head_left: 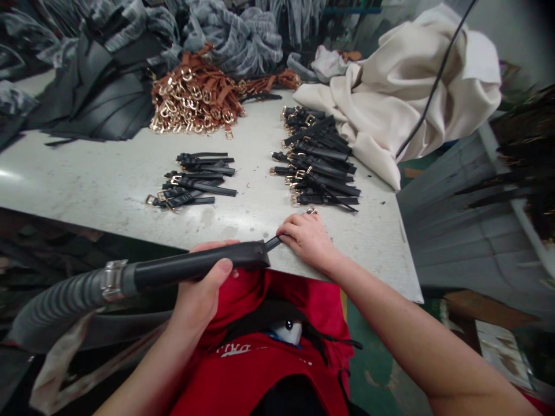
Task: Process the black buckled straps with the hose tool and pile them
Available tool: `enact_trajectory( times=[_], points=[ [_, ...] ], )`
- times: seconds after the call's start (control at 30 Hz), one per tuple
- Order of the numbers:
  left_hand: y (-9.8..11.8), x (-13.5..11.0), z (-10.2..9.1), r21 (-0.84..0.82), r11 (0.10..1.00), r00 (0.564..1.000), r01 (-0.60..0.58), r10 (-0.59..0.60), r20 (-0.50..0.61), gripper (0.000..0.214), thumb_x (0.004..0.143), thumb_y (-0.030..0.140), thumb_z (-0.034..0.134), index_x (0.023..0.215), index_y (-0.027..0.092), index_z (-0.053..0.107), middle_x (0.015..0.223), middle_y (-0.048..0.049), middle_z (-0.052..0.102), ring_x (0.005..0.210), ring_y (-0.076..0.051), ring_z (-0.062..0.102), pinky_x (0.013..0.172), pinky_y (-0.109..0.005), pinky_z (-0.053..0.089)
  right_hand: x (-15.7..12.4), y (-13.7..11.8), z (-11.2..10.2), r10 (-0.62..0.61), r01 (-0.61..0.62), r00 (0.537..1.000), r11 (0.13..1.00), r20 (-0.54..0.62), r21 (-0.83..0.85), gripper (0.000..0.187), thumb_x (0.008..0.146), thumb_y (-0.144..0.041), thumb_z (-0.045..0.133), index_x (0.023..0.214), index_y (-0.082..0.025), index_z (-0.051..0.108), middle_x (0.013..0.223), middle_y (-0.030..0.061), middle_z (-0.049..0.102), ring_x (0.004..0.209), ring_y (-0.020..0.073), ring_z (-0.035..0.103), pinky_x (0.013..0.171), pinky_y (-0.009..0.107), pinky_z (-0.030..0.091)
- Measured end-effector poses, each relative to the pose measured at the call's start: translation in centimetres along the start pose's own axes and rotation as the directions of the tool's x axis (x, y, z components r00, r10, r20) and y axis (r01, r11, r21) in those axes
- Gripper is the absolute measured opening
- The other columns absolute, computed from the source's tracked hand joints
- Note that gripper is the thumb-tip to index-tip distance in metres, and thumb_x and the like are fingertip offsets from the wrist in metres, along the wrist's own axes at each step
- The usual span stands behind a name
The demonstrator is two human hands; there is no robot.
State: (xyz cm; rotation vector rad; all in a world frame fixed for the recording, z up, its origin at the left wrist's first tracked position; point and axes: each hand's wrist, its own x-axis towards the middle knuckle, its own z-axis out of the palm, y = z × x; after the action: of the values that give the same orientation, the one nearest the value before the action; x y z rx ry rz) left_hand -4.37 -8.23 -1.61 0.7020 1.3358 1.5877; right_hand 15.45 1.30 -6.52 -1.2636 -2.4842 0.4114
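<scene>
My left hand (203, 289) is wrapped round the black nozzle (173, 268) of a ribbed hose (65, 297), its thumb along the near side. The flattened nozzle end points right, over the table's front edge. A narrow black strap (273, 242) runs from the nozzle mouth to my right hand (307, 240), which pinches its other end. A small gold buckle (312, 211) shows just beyond my right fingers. Beyond my hands lie two groups of black buckled straps, a smaller left pile (195, 179) and a larger right pile (318, 156).
The pale table (255, 173) ends in front of me. Brown buckled straps (199, 95) are heaped at the back, with black sheet strips (99, 98) to their left. Cream cloth (390, 86) covers the back right corner. A dark cord (437, 81) hangs over it.
</scene>
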Motion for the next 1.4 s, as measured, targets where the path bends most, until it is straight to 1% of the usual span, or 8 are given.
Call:
enact_trajectory(
  times=[0.17,0.33,0.5,0.67,0.83,1.03,1.23,1.4],
  points=[
    [-0.4,0.3,-0.2,-0.049,0.995,0.995,0.087,-0.085,0.048,0.031,0.057,0.028,0.086,0.082,0.016,0.071,0.084,-0.0056,0.076,0.068,-0.02,0.068,0.051,-0.026,0.053,-0.1,-0.1,0.0,0.012,-0.012,1.0,1.0,0.002,-0.018,0.018,0.096,-0.028,0.053,0.099,-0.025,0.071,0.105,0.0056,0.069,0.098,0.0232,0.056,0.086,0.039,0.031],
    [1.8,1.6,-4.4,-0.113,0.993,0.993,-0.016,0.002,-0.122,0.028,0.059,0.029,0.085,0.079,0.02,0.068,0.072,0.0033,0.071,0.062,-0.014,0.063,0.048,-0.022,0.049,0.5,0.0,-1.1,-0.064,0.074,0.993,0.991,0.095,-0.111,0.019,0.093,-0.028,0.057,0.108,-0.023,0.069,0.109,0.0072,0.067,0.099,0.0234,0.057,0.085,0.037,0.032],
    [2.7,1.0,-6.1,-0.08,0.996,0.997,-0.024,0.018,-0.082,0.029,0.06,0.031,0.085,0.082,0.019,0.072,0.078,-0.0009,0.074,0.063,-0.016,0.064,0.048,-0.022,0.049,1.7,-0.4,-2.5,-0.143,0.191,0.971,0.948,0.193,-0.255,0.009,0.088,-0.025,0.064,0.094,-0.02,0.069,0.096,0.0079,0.068,0.093,0.0237,0.057,0.077,0.035,0.033],
    [2.4,0.4,-5.6,-0.121,0.992,0.998,0.026,-0.033,-0.058,0.034,0.055,0.034,0.087,0.08,0.017,0.073,0.077,-0.0035,0.076,0.062,-0.017,0.066,0.045,-0.022,0.049,-0.5,-1.0,-2.2,-0.196,0.229,0.97,0.932,0.141,-0.282,0.008,0.09,-0.024,0.061,0.091,-0.017,0.066,0.092,0.0082,0.068,0.083,0.0213,0.058,0.073,0.034,0.034],
    [2.5,0.5,-4.6,-0.1,0.995,0.999,0.03,-0.035,-0.041,0.034,0.052,0.034,0.088,0.078,0.016,0.074,0.075,-0.0048,0.076,0.058,-0.016,0.064,0.046,-0.022,0.049,-3.6,0.1,-2.0,-0.178,0.171,0.984,0.964,-0.016,-0.205,0.014,0.093,-0.028,0.059,0.1,-0.02,0.068,0.107,0.0086,0.07,0.094,0.0248,0.059,0.081,0.038,0.037],
    [0.4,1.3,-0.7,-0.078,0.997,0.999,0.028,-0.027,0.025,0.024,0.058,0.028,0.086,0.077,0.019,0.073,0.078,-0.0048,0.076,0.064,-0.019,0.066,0.047,-0.024,0.052,-3.6,2.4,-1.5,-0.05,0.053,0.998,0.996,-0.03,0.077,0.015,0.091,-0.021,0.057,0.096,-0.022,0.071,0.1,0.0076,0.07,0.093,0.0231,0.059,0.084,0.038,0.041],
    [-1.1,2.3,2.0,-0.011,0.999,0.983,0.05,-0.048,0.179,0.028,0.059,0.028,0.084,0.081,0.016,0.072,0.079,-0.0046,0.075,0.055,-0.014,0.063,0.047,-0.023,0.052,-3.5,2.2,-1.2,0.0,0.003,1.0,0.991,-0.025,0.132,0.014,0.091,-0.021,0.057,0.096,-0.022,0.07,0.096,0.0075,0.068,0.091,0.023,0.058,0.083,0.038,0.041],
    [0.3,2.9,0.5,-0.032,0.999,0.999,0.033,-0.033,0.0,0.028,0.054,0.025,0.087,0.075,0.017,0.07,0.074,-0.0023,0.074,0.061,-0.016,0.067,0.045,-0.022,0.052,-3.6,2.1,-1.1,0.006,-0.003,1.0,0.988,-0.023,0.151,0.013,0.091,-0.02,0.057,0.096,-0.022,0.069,0.098,0.0064,0.068,0.093,0.0229,0.059,0.083,0.038,0.04]
  ],
)
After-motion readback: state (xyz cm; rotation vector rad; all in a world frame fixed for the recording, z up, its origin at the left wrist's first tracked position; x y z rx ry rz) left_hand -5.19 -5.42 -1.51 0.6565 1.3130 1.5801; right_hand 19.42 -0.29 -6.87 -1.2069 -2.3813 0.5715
